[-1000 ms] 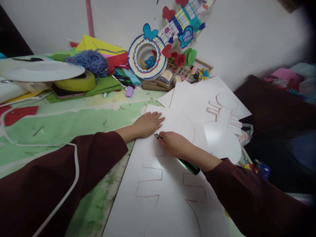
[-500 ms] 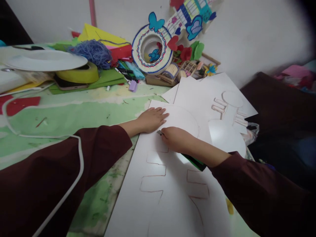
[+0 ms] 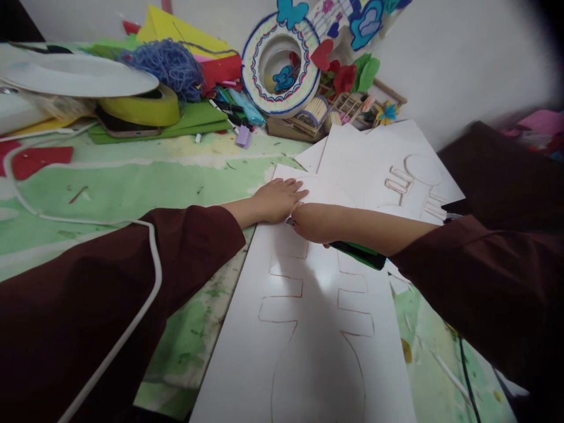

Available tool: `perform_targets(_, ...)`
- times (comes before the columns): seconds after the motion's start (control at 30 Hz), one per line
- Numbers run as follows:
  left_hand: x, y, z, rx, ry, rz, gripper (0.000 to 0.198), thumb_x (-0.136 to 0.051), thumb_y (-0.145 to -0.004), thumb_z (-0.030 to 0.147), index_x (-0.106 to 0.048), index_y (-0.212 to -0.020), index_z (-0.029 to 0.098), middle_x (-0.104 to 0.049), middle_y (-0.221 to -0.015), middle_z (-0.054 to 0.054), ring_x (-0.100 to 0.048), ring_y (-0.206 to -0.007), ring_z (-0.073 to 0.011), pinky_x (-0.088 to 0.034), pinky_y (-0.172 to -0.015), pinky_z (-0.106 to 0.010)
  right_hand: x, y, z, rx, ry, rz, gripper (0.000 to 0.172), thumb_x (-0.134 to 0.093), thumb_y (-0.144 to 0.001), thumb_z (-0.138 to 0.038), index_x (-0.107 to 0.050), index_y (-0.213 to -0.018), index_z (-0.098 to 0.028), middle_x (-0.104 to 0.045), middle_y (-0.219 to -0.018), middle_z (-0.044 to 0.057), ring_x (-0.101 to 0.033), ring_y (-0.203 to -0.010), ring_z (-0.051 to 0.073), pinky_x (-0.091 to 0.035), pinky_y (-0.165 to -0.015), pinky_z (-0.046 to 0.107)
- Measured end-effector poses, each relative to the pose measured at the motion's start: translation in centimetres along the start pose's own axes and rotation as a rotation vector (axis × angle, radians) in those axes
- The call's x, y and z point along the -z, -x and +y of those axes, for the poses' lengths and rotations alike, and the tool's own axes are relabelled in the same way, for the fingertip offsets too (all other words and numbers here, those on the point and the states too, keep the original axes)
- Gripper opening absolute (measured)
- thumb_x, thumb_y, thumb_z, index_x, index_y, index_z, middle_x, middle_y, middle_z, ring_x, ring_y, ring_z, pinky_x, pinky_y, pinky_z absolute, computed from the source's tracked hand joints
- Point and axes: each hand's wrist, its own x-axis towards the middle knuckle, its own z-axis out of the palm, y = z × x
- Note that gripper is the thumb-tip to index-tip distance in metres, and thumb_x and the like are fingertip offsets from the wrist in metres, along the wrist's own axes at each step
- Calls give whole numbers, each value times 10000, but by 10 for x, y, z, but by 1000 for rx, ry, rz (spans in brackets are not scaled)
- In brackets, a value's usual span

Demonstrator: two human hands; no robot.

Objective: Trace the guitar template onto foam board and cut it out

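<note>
A white board [image 3: 238,364] with a brown pencilled outline of curves and rectangular tabs lies in front of me. My left hand [image 3: 279,201] rests flat near its far left edge, fingers spread. Close beside it, my right hand [image 3: 317,223] is closed around a green utility knife [image 3: 359,254]. The knife's handle sticks out under my right wrist, and a bit of metal blade shows at the left side of my fist, low over the board. The fist hides most of the knife.
White sheets [image 3: 352,153] with a smaller sketch lie beyond the board. At the back stand a decorated paper guitar [image 3: 249,64], blue yarn [image 3: 165,67], yellow tape [image 3: 163,108] and a white plate [image 3: 79,76]. A white cable [image 3: 156,252] runs across my left sleeve.
The camera view has tilted slightly downward. My right forearm has swung to a flatter angle, turning the knife handle with it, and the fist sits closer to my left hand. The left hand stays flat.
</note>
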Motion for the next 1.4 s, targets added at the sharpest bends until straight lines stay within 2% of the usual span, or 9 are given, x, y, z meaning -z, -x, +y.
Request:
perform_targets(0.13,-3,-1,-1,12,-1,28,488,-298,-950,350,-336,-1408,185,-288,-1503,-105,-253,-1361,-254,-210,-1060,-415,7,10,-15,58,268,-324,278,-683,-583,-18,-495,-465,-185,-439,-474,-16,-569,-759,212,-419,-744,352)
perform_targets(0.2,-4,-1,0,19,-8,41,486,-255,-962,354,-337,-1409,182,-293,-1501,-102,-254,-1360,-252,-211,-1059,-417,11,15,-25,96,415,-419,309,-670,-564,15,-472,-446,-191,-412,-451,-27,-565,-729,207,-423,-730,349)
perform_targets(0.33,-3,-1,2,22,-35,31,497,-251,-961,361,-328,-1415,174,-284,-1505,-109,-252,-1362,-257,-216,-1060,-419,17,22,-41,175,657,-502,178,-684,-565,-7,-589,-582,-157,-512,-537,-8,-583,-789,217,-433,-748,333)
perform_targets(0.43,-1,0,2,19,-39,31,496,-235,-961,366,-326,-1415,186,-286,-1506,-100,-253,-1363,-243,-220,-1063,-411,19,24,-46,189,769,-558,229,-698,-560,-10,-651,-757,-117,-619,-689,44,-601,-868,250,-440,-750,317)
perform_targets(0.6,-3,-1,1,25,-28,22,513,-225,-958,380,-322,-1420,179,-275,-1510,-107,-245,-1367,-249,-211,-1070,-419,17,27,-43,72,673,-527,261,-688,-689,-159,-649,-945,-123,-664,-800,94,-622,-855,261,-455,-707,314)
perform_targets(0.73,-5,-2,0,27,-24,21,514,-221,-957,389,-313,-1422,191,-269,-1513,-98,-242,-1367,-247,-206,-1071,-423,14,29,-40,18,631,-489,286,-676,-723,-217,-642,-993,-133,-661,-823,105,-623,-854,270,-461,-692,320)
perform_targets(1.17,-4,-2,-1,22,-29,23,511,-205,-959,399,-321,-1417,204,-279,-1509,-87,-256,-1357,-239,-217,-1061,-411,9,38,-33,-63,516,-483,227,-660,-757,-332,-656,-893,-150,-616,-690,92,-619,-753,255,-471,-638,337)
perform_targets(1.33,-3,-2,0,16,-30,26,518,-202,-958,393,-319,-1419,187,-278,-1508,-101,-252,-1362,-246,-219,-1062,-410,5,43,-29,-70,526,-532,178,-676,-737,-309,-651,-823,-155,-593,-632,73,-611,-752,251,-468,-649,339)
perform_targets(1.4,-3,-2,0,17,-31,22,519,-203,-957,390,-326,-1416,182,-279,-1506,-108,-251,-1363,-250,-225,-1060,-416,3,46,-27,-58,502,-504,150,-688,-724,-287,-647,-785,-156,-580,-596,62,-609,-742,246,-465,-649,333)
